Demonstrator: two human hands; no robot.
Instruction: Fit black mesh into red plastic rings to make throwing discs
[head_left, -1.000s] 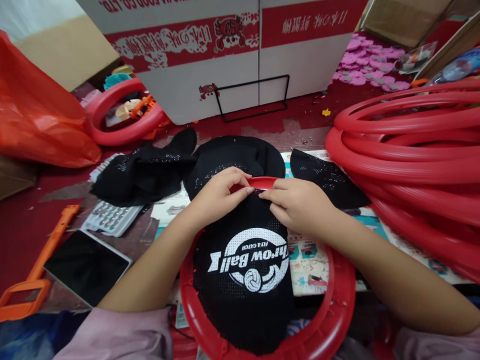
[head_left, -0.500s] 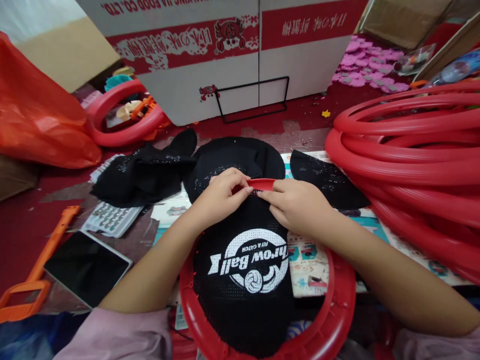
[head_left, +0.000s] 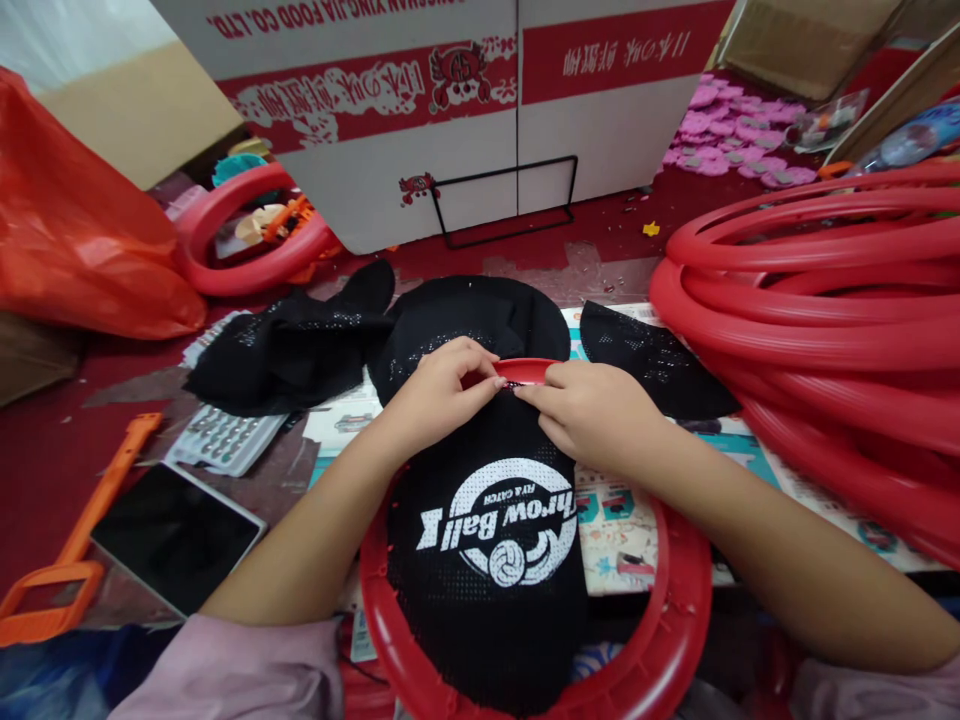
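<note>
A red plastic ring (head_left: 679, 600) lies tilted in front of me, with a black mesh cloth (head_left: 487, 600) printed "Throw Ball" stretched across it. My left hand (head_left: 439, 390) and my right hand (head_left: 592, 410) meet at the ring's far rim (head_left: 525, 370). Both hands are closed, pinching the top edge of the mesh cloth against that rim. The lower edge of the cloth sits on the ring's near rim.
More black mesh pieces (head_left: 292, 345) are piled beyond my hands. A stack of red rings (head_left: 817, 310) fills the right. At the left lie a tablet (head_left: 176, 535), a calculator (head_left: 225, 440), an orange tool (head_left: 71, 560) and an orange bag (head_left: 75, 230). A white carton (head_left: 465, 110) stands behind.
My right hand's fingers have crept slightly left along the rim toward my left hand. Otherwise nothing has visibly moved.
</note>
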